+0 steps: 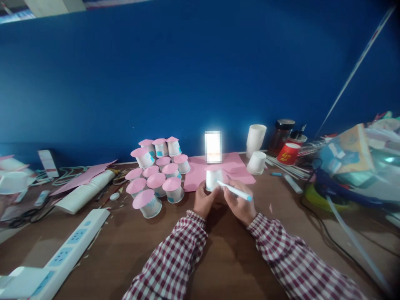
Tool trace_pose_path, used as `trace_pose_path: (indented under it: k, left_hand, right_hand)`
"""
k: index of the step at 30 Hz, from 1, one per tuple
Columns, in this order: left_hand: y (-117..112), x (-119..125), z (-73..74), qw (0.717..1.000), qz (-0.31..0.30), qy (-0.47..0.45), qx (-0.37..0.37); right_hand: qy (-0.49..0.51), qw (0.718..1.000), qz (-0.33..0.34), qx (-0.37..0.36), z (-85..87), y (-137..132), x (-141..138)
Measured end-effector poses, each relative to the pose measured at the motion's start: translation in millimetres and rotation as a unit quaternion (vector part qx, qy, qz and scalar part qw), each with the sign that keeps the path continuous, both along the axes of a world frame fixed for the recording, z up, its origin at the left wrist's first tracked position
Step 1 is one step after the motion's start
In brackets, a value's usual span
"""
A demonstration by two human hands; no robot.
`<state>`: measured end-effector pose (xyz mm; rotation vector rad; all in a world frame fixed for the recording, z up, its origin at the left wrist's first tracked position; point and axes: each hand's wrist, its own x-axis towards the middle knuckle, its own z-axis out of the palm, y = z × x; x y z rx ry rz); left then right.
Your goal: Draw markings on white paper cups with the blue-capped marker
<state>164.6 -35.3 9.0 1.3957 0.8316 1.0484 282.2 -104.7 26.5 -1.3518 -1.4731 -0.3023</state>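
My left hand (205,198) grips a white paper cup (213,178) that is upside down with a pink paper top. Between the fingers of my right hand (240,208) is a white marker pen (236,191) with a light blue end. Its tip points left and is at the cup's side; whether it touches, I cannot tell. Behind the cup lies a sheet of pink paper (193,175). To the left stand several upturned paper cups with pink paper tops (156,180) and blue marks on their sides.
A bright blurred screen (213,146) stands behind the cup. Right of it are stacked white cups (256,139), a red cup (289,153) and a dark-lidded jar (282,135). At left lie a long cup stack (86,193) and a power strip (73,246). A blue wall (187,75) closes the back.
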Motion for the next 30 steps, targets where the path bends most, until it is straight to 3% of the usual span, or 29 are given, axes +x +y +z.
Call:
trace_pose_path:
  k: [10,30]
  left_hand:
    - [6.6,1.3,-11.2,1.000,0.018,-0.014,-0.008]
    - [3.5,2.2,-3.0,0.995,-0.005,-0.080,-0.054]
  right_hand:
    - [0.016,1.000,-0.015,-0.006,-1.1,1.3,3.6]
    - [0.037,0.999,-0.014,-0.020,0.6,2.0,5.4]
